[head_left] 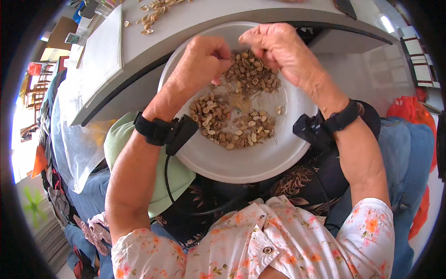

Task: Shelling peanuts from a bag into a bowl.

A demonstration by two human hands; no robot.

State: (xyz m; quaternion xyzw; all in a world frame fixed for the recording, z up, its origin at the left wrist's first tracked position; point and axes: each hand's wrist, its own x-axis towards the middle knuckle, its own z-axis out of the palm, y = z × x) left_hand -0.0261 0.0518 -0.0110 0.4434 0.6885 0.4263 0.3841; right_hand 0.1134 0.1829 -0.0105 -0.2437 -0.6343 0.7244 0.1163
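Note:
A wide white basin (241, 172) rests on my lap, with its far side by the table edge. Inside lie several heaps of small tan and brown nut- or seed-like pieces: a darker heap (251, 74) at the far side, and paler pieces (209, 114) nearer on the left. Above the far left of the basin, my left hand (204, 60) is closed with its fingers curled. Opposite it, my right hand (278, 51) is closed too, fingertips pressed together and pointing left over the dark heap. Whatever either hand holds is too small or hidden to name.
Across the far side runs a grey-white table (195, 18), with loose pale shells (155, 16) on it. A white board or sheet (102, 51) lies at its left end. Green cloth (127, 149) sits left of the basin, and a red bag (409, 111) is at the right. Cables hang from both wrist straps.

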